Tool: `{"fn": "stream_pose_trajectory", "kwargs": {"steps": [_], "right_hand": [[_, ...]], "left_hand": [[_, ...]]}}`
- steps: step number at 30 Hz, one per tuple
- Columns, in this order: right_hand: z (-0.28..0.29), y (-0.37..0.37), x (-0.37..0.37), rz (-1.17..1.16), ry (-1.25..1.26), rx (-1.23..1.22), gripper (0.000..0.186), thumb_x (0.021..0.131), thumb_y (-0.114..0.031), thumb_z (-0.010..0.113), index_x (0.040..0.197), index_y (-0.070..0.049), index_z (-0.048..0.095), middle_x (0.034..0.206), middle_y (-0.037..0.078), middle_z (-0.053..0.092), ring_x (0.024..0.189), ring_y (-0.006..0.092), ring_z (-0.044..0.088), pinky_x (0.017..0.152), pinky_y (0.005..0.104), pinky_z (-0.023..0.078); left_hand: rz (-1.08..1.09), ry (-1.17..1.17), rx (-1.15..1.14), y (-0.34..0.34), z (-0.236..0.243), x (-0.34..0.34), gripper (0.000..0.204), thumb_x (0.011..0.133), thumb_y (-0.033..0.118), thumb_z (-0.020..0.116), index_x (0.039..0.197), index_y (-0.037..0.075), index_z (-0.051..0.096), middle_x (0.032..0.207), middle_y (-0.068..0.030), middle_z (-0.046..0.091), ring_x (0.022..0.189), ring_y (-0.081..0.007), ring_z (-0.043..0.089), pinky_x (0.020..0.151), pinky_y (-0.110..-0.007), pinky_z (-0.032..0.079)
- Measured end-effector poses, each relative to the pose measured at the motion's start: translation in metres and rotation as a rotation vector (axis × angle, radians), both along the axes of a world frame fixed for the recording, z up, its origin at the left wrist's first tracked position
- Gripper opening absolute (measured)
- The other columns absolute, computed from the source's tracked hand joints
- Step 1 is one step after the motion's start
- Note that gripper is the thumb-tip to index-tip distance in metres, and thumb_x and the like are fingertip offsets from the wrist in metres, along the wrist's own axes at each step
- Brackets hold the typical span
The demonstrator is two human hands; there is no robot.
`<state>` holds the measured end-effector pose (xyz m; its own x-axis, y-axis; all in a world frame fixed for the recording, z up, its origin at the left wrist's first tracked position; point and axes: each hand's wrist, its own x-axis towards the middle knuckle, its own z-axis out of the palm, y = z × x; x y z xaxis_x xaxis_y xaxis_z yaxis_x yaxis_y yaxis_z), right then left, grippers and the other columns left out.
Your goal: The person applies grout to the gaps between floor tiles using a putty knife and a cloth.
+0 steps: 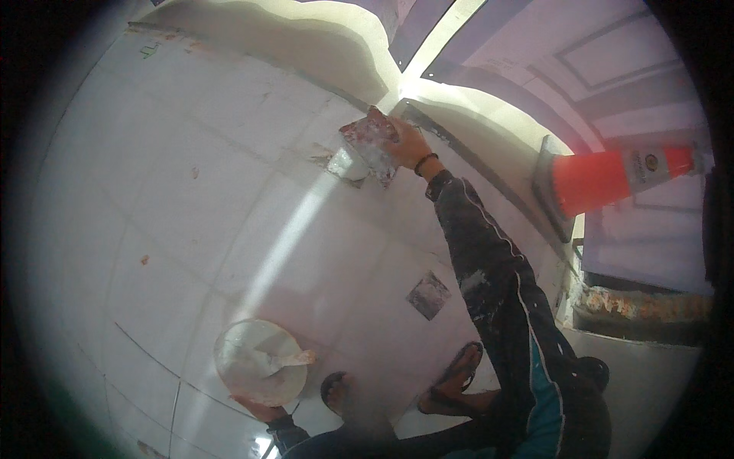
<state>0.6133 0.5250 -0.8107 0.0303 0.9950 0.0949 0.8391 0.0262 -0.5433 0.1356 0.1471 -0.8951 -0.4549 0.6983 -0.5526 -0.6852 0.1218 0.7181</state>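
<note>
My right hand (pixel 410 144) reaches to the far side, its fingers closed on a flat, square-cornered reddish piece (pixel 371 145) smeared with white; its exact kind is unclear. Beneath and beside that piece lies a whitish wet-looking patch (pixel 345 164) on the tiled floor. Low in the picture, my left hand (pixel 261 410) grips the near rim of a round white bowl (pixel 229 353). A spatula-like tool (pixel 294 359) lies in the bowl among pale paste, its short handle pointing right. The palm and most fingers of my left hand are hidden.
An orange traffic cone (pixel 596 180) with a dark base is at the right, past a low ledge (pixel 474 164). A dark square piece (pixel 429 296) lies on the floor near my sandalled feet (pixel 455 375). A broken wall edge (pixel 642 306) shows at the right.
</note>
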Motion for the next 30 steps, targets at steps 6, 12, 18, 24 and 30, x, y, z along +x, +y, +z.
{"fn": "stream_pose_trajectory", "kwargs": {"steps": [6,12,18,24,30], "right_hand": [[-0.013,0.017,-0.008,0.026,0.077,-0.136,0.061,0.076,-0.033,0.069,0.126,-0.003,0.052,0.114,0.016,0.061,0.103,0.0269,0.06,0.089,0.0376,0.047],[-0.015,0.031,0.057,-0.06,-0.046,-0.171,0.06,0.076,-0.035,0.07,0.125,-0.004,0.052,0.111,0.015,0.061,0.102,0.0264,0.06,0.089,0.0372,0.047],[-0.004,0.034,0.052,0.104,0.013,-0.131,0.059,0.077,-0.036,0.068,0.125,-0.005,0.053,0.115,0.017,0.061,0.105,0.0282,0.059,0.091,0.0376,0.046],[0.019,0.049,0.04,0.023,-0.222,-0.224,0.063,0.077,-0.034,0.068,0.13,-0.006,0.05,0.119,0.017,0.06,0.109,0.03,0.058,0.093,0.038,0.046],[0.03,0.067,0.065,0.041,-0.214,-0.143,0.066,0.077,-0.036,0.07,0.133,-0.006,0.048,0.12,0.017,0.06,0.109,0.0288,0.058,0.092,0.0378,0.047]], "left_hand": [[-0.071,0.16,0.005,-0.026,-0.026,-0.024,0.068,0.098,0.057,0.024,0.145,0.007,0.025,0.146,-0.0161,0.031,0.133,-0.0325,0.034,0.113,-0.048,0.026],[-0.001,0.076,-0.06,0.0,0.006,-0.001,0.069,0.098,0.057,0.024,0.146,0.007,0.024,0.148,-0.0161,0.029,0.134,-0.0323,0.032,0.113,-0.048,0.025],[-0.061,0.115,-0.075,0.011,0.012,0.003,0.068,0.098,0.055,0.024,0.146,0.007,0.024,0.148,-0.0172,0.029,0.134,-0.0323,0.033,0.113,-0.047,0.026],[-0.043,0.081,-0.066,0.0,0.007,-0.01,0.067,0.099,0.054,0.024,0.146,0.007,0.022,0.148,-0.0173,0.028,0.135,-0.0321,0.032,0.113,-0.047,0.025],[0.03,0.036,-0.074,0.016,0.025,0.01,0.066,0.099,0.054,0.025,0.145,0.007,0.025,0.146,-0.0167,0.031,0.133,-0.0324,0.033,0.113,-0.047,0.025]]}}
